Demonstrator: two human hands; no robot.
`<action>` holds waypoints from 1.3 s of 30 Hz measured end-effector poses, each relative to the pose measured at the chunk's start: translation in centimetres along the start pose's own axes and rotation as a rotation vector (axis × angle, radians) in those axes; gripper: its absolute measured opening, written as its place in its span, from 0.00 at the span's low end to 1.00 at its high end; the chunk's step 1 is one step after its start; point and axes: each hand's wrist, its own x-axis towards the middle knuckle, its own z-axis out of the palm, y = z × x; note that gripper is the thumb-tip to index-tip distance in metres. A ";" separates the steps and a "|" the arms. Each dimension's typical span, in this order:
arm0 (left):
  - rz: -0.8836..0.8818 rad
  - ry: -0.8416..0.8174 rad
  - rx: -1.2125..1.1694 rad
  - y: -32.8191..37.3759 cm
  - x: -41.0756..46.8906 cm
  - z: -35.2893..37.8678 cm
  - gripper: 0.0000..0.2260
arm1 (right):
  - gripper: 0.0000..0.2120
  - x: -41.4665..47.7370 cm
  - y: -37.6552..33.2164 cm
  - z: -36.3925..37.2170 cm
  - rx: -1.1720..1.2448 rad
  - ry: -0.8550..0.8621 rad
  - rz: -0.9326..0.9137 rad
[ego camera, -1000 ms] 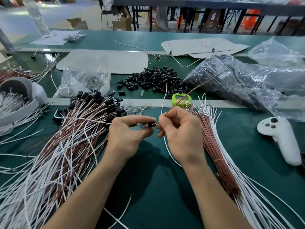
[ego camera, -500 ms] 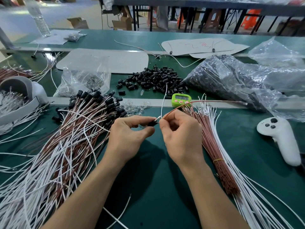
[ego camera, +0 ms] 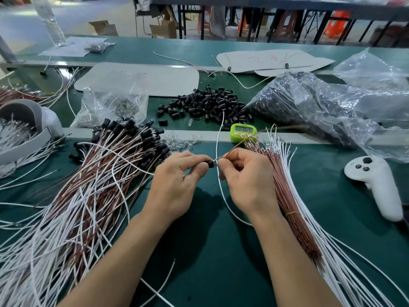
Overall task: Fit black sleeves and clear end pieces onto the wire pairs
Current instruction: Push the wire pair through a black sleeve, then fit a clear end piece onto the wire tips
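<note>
Head view: mid-worktop [ego camera: 221, 251], the left hand [ego camera: 177, 182] has its grip closed in a pinch on one black sleeve [ego camera: 210, 163], and the right hand [ego camera: 247, 180] at its 3 o'clock pinches the wire pair [ego camera: 216, 142] near the tips; wires judged light and whippy, sleeve small, hard, slippery, so hold close to the joint.

Person's got both hands close together over the green table [ego camera: 210, 251], left hand [ego camera: 177, 176] pinching a little black sleeve [ego camera: 210, 164] and right hand [ego camera: 245, 176] pinching a white wire [ego camera: 216, 140] and a brown wire [ego camera: 234, 148] right at its mouth. A big messy heap of capped wires [ego camera: 88, 185] sprawls on their left, and a tidy bundle of bare wires [ego camera: 287, 196] lies on their right. Behind the hands there's a pile of loose sleeves [ego camera: 205, 103], a green timer [ego camera: 243, 130], some clear end pieces [ego camera: 181, 140], a plastic bag [ego camera: 309, 107] stuffed with dark parts, plus a white controller [ego camera: 376, 182] off to the right.
</note>
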 end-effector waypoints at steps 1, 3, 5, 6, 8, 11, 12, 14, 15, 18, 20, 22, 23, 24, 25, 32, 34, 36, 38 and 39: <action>0.002 -0.001 0.007 -0.1 0.0 0.0 0.06 | 0.10 0.0 -0.1 0.0 0.071 -0.018 0.049; 0.005 0.000 0.014 -0.2 0.1 0.0 0.06 | 0.10 0.1 -0.2 0.1 0.249 -0.046 0.159; 0.010 0.000 0.020 -0.1 0.0 0.0 0.06 | 0.09 0.1 -0.3 0.3 0.421 -0.070 0.255; 0.008 -0.002 0.023 -0.1 0.0 0.0 0.06 | 0.08 0.1 -0.3 0.4 0.482 -0.083 0.289; 0.006 0.002 0.036 -0.1 0.0 0.0 0.06 | 0.07 0.1 -0.4 0.6 0.572 -0.104 0.335; -0.045 0.003 0.000 0.0 0.0 0.0 0.07 | 0.08 0.1 -0.5 0.8 0.600 -0.129 0.349; -0.069 0.009 -0.020 0.1 0.0 0.1 0.08 | 0.09 0.1 -0.5 0.8 0.585 -0.127 0.344; -0.121 0.057 -0.042 0.1 0.0 0.3 0.10 | 0.10 0.3 -0.4 0.5 0.562 -0.085 0.335; -0.152 0.092 -0.054 0.0 0.0 0.3 0.10 | 0.10 0.4 -0.3 0.3 0.561 -0.052 0.333; -0.255 0.178 -0.201 -0.4 0.3 0.2 0.08 | 0.10 0.7 -0.1 0.1 0.568 0.001 0.333; -0.293 0.204 -0.285 -0.3 0.4 0.1 0.08 | 0.11 0.6 0.0 0.3 0.549 -0.012 0.324; -0.266 0.177 -0.282 -0.2 0.4 0.0 0.12 | 0.11 0.5 0.0 0.6 0.534 -0.031 0.311; -0.237 0.143 -0.254 -0.1 0.3 0.1 0.12 | 0.11 0.5 -0.1 0.7 0.532 -0.036 0.307; -0.210 0.109 -0.212 0.0 0.2 0.1 0.12 | 0.10 0.5 -0.1 0.8 0.536 -0.039 0.306; -0.191 0.088 -0.160 0.0 0.1 0.1 0.12 | 0.10 0.4 -0.1 0.9 0.545 -0.043 0.306; -0.165 0.096 -0.067 0.0 -0.2 0.3 0.08 | 0.08 0.3 -0.2 1.1 0.551 -0.081 0.311; -0.152 0.085 -0.072 0.2 -0.2 0.3 0.08 | 0.08 0.3 -0.3 1.0 0.550 -0.087 0.314; -0.141 0.078 -0.068 0.2 -0.2 0.3 0.08 | 0.08 0.3 -0.3 1.0 0.547 -0.090 0.314; -0.138 0.081 -0.065 0.2 -0.2 0.3 0.08 | 0.08 0.2 -0.3 1.0 0.541 -0.094 0.312; -0.138 0.083 -0.068 0.2 -0.2 0.4 0.08 | 0.08 0.2 -0.4 1.0 0.538 -0.096 0.312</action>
